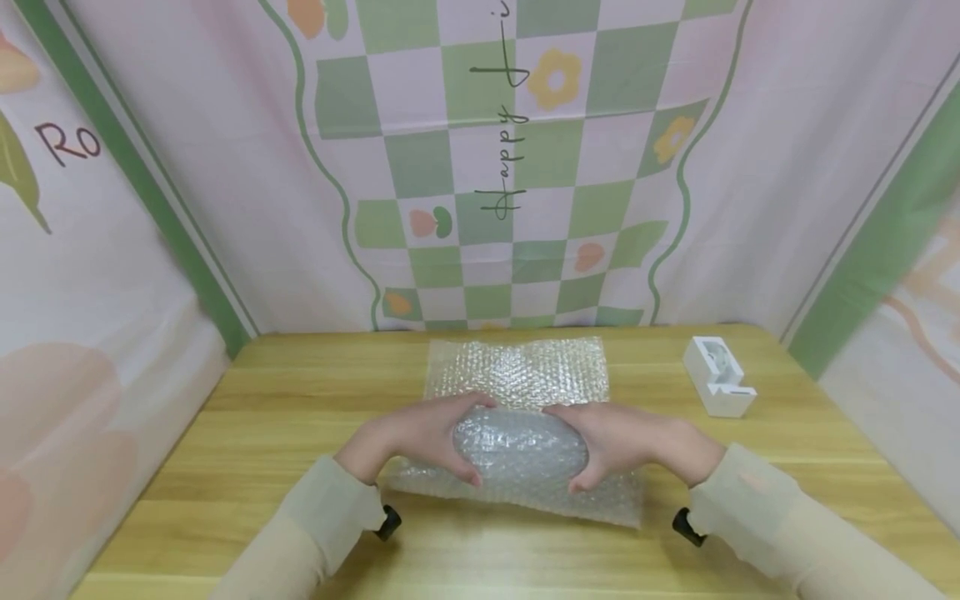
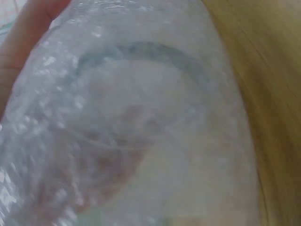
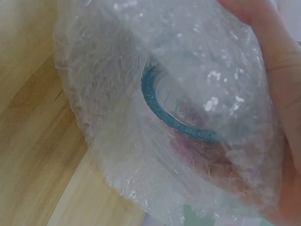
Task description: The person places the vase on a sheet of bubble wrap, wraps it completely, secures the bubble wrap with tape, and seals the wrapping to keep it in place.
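On the table, a sheet of clear bubble wrap (image 1: 517, 367) runs away from me, and its near part is rolled round something. Inside the roll, a round, clear piece with a teal rim (image 3: 176, 125) shows in the right wrist view, and its rim shows blurred through the plastic in the left wrist view. My left hand (image 1: 431, 429) grips the left end of the roll, thumb on the near side and fingers over the far side. My right hand (image 1: 618, 437) holds the right end the same way. The rest of the enclosed thing is hidden by the wrap.
At the table's back right stands a white tape dispenser (image 1: 712, 396) with a roll in it. The wooden table (image 1: 300, 375) meets a printed cloth backdrop (image 1: 480, 167) behind, with cloth at both sides. Loose bubble wrap spreads beneath and in front of the roll.
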The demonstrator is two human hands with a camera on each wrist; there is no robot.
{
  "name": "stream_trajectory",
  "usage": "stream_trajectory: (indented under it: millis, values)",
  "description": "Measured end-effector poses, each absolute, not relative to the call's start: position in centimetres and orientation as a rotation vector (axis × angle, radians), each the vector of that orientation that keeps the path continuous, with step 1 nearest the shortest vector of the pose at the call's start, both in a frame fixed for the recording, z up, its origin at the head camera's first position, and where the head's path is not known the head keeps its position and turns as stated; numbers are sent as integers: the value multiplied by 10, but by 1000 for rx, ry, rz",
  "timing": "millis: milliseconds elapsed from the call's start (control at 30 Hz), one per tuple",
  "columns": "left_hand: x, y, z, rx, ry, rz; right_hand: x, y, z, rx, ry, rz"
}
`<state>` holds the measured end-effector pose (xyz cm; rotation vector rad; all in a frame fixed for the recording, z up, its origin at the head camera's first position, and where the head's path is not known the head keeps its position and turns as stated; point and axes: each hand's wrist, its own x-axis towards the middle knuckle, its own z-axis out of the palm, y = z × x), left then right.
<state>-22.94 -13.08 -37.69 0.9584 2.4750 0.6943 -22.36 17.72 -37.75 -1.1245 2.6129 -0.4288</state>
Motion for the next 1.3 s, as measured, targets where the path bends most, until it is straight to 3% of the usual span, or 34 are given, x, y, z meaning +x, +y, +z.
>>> stream_trajectory:
  millis: [1300]
  values:
    - [-233,-137,-381,809,2372,782,-230,176,-371,-963,2381,-531]
